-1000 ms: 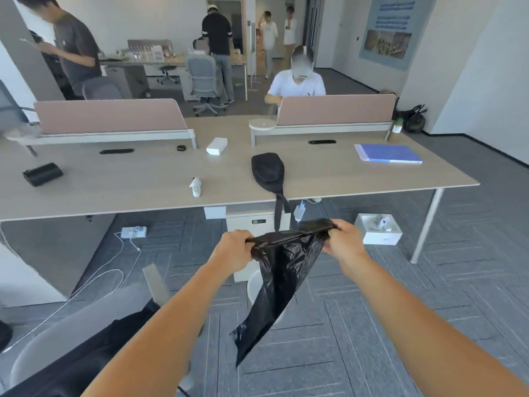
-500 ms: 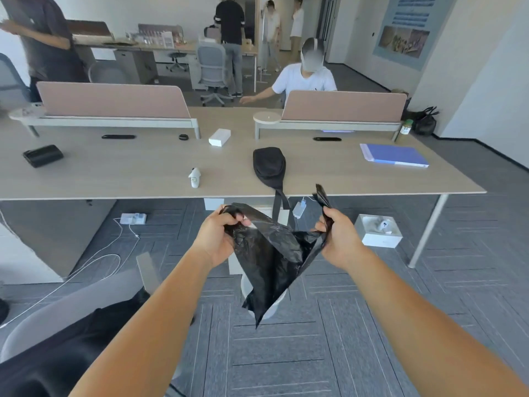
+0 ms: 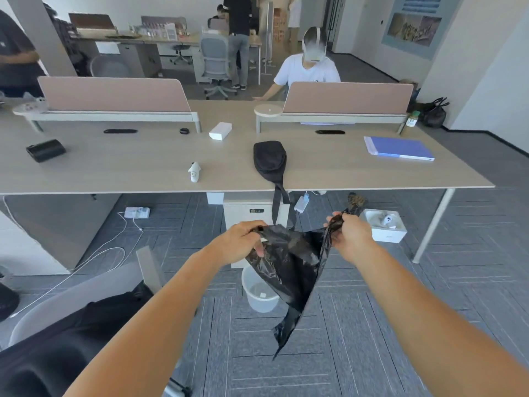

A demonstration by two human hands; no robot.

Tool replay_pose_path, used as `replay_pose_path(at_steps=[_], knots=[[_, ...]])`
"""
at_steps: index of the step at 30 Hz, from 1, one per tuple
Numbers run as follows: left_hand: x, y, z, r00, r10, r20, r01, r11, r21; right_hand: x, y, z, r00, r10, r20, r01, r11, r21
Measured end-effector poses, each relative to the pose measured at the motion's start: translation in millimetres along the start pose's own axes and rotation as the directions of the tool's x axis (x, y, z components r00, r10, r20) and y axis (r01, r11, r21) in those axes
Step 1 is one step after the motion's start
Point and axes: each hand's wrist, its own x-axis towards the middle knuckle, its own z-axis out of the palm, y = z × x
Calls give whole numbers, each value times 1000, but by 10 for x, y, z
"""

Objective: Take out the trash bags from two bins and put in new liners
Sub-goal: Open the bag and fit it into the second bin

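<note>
Left hand [image 3: 243, 242], right hand [image 3: 350, 234] apart, each pinching top edge of black liner [image 3: 289, 270]. Mouth spread above white bin [image 3: 259, 305], probably to open it for lining; tail dangles beside bin.

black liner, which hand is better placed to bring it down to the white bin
Left, probably: the left hand grips the black liner almost directly over the white bin, while the right hand holds it off to the side.

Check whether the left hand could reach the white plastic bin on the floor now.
Probably not freely: the left hand grips the black plastic liner, which hangs partly over the white plastic bin.
</note>
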Motion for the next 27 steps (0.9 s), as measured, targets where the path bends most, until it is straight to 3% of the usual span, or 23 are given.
replay_pose_path(at_steps=[5,7,10,12,16,19,23,27], knots=[[-15,-159,-49,991,92,102,-100,991,85,105,4,-177,998,-9,-69,7,1000,-29],[3,-193,-42,983,71,169,-117,951,285,122,5,-216,997,-4,-75,2,1000,-30],[45,-174,22,959,-153,236,-74,673,736,127,-22,-224,997,3,-72,0,999,38],[60,-151,96,943,-289,163,18,536,844,126,-35,-219,998,7,-61,-2,997,81],[80,-111,266,945,-321,-60,250,592,767,104,-7,-184,1000,4,-13,-3,997,78],[125,-74,384,927,-294,-232,362,552,751,56,26,-156,999,14,44,-16,999,37],[194,-151,462,933,-289,-215,331,457,826,24,27,-207,999,-10,35,13,996,-85],[226,-227,438,970,-169,-176,238,483,843,46,44,-300,998,-60,20,61,996,-60]])
